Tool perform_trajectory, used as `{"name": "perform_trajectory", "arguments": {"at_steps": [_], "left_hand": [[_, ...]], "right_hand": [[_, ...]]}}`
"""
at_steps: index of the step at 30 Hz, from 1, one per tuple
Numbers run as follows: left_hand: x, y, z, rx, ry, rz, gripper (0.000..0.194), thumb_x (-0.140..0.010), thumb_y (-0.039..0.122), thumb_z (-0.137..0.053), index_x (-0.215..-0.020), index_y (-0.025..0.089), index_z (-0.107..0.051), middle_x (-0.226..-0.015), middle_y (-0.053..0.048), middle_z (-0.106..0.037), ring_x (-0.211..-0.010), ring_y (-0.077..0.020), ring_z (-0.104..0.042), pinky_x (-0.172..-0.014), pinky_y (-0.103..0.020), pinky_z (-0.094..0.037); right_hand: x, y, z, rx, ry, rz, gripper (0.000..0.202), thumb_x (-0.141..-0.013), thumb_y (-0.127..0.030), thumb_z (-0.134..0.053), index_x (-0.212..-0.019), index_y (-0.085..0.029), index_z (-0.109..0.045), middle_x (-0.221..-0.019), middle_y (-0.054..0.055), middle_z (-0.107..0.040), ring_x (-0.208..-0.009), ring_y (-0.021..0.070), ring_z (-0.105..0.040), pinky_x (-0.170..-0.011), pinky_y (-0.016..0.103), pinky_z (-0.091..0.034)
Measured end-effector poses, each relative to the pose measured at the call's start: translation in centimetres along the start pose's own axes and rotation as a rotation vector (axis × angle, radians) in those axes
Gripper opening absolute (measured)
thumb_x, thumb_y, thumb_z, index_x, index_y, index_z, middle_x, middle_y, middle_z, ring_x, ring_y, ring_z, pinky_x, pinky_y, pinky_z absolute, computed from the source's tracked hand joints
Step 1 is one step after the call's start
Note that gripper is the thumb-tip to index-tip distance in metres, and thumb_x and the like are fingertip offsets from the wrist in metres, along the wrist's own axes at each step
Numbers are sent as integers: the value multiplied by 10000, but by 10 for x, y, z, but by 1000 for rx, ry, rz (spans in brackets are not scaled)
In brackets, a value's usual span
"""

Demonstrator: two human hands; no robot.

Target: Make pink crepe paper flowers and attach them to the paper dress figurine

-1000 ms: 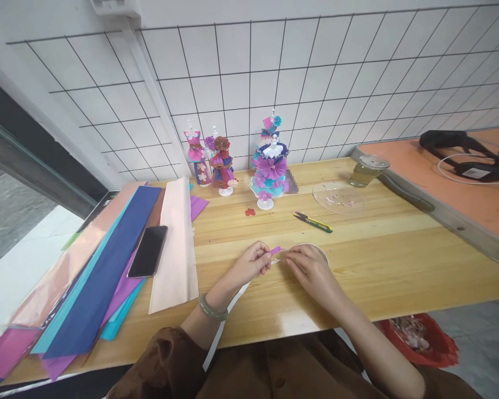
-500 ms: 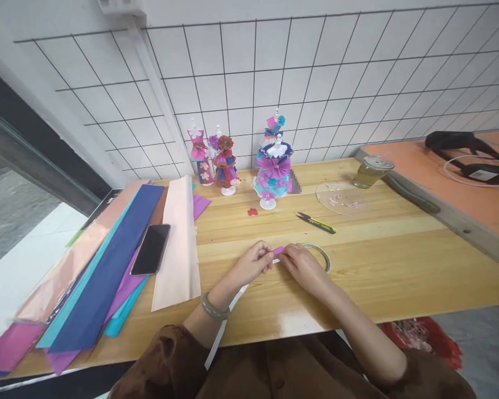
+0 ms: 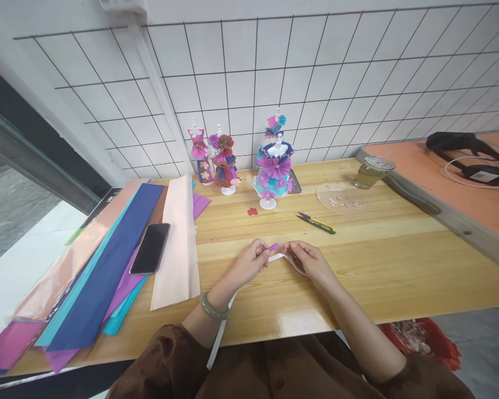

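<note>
My left hand [image 3: 251, 263], with a bangle on its wrist, pinches a small folded piece of purple paper [image 3: 273, 247]. A white tape strip [image 3: 275, 257] runs from its fingers across to the right. More of the white strip hangs below that wrist, past the table's front edge. My right hand [image 3: 311, 263] is closed on a roll of white tape [image 3: 296, 266]; its rim shows under the fingers, and the palm hides the rest. Beyond the hands lie yellow-and-black thread snips [image 3: 316, 223] and a red paper flower [image 3: 253, 211].
Decorated miniature dress forms [image 3: 274, 166] stand along the tiled wall. A phone [image 3: 150, 249] rests on coloured paper sheets [image 3: 108, 271] at the left. Back right are a clear plate of small beads [image 3: 343, 200] and a lidded cup [image 3: 372, 172]. A red bag [image 3: 424, 341] sits below the table edge.
My right hand has drawn slightly away from the purple paper. The tape roll, lying right of that hand before, now shows at its left, under the fingers. The purple piece tilts up more.
</note>
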State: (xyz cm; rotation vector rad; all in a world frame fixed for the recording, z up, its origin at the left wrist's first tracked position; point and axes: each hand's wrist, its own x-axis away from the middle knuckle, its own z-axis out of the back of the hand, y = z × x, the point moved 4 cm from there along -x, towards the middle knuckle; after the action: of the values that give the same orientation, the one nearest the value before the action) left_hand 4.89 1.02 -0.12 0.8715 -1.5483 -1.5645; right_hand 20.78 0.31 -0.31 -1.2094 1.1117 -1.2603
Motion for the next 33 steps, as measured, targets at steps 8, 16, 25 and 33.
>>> {"name": "perform_trajectory", "arguments": {"at_steps": [8,16,25,33], "left_hand": [[-1,-2,2,12,33,19,212,-813,400,-407,-817,188,-405,-576,44,-484,-442,-50,-395,-426,-169,-294],[-5,-4,23,26,260,53,231,-787,412,-442,-819,184,-422,-597,12,-564,-559,-115,-550,-548,-237,-422],[0,16,25,79,367,-37,194,-774,348,-498,-798,159,-464,-747,-37,-603,-632,-111,-560,-611,-246,-426],[0,4,-4,656,133,234,204,-730,277,-583,-784,138,-444,-792,-90,-636,-631,-141,-621,-622,-271,-475]], "right_hand": [[4,7,1,68,132,8,428,-620,-509,-612,-849,-148,-594,-688,39,-607,-555,116,-522,-474,216,-383],[7,4,0,85,182,79,352,-681,-456,-589,-874,-161,-581,-697,27,-592,-610,129,-530,-533,232,-417],[12,-4,-11,338,92,291,241,-786,-335,-501,-941,-198,-625,-903,72,-632,-835,191,-578,-741,319,-452],[17,-12,-23,499,-65,469,292,-833,-220,-427,-1079,-230,-586,-838,62,-606,-789,173,-559,-699,312,-452]]}}
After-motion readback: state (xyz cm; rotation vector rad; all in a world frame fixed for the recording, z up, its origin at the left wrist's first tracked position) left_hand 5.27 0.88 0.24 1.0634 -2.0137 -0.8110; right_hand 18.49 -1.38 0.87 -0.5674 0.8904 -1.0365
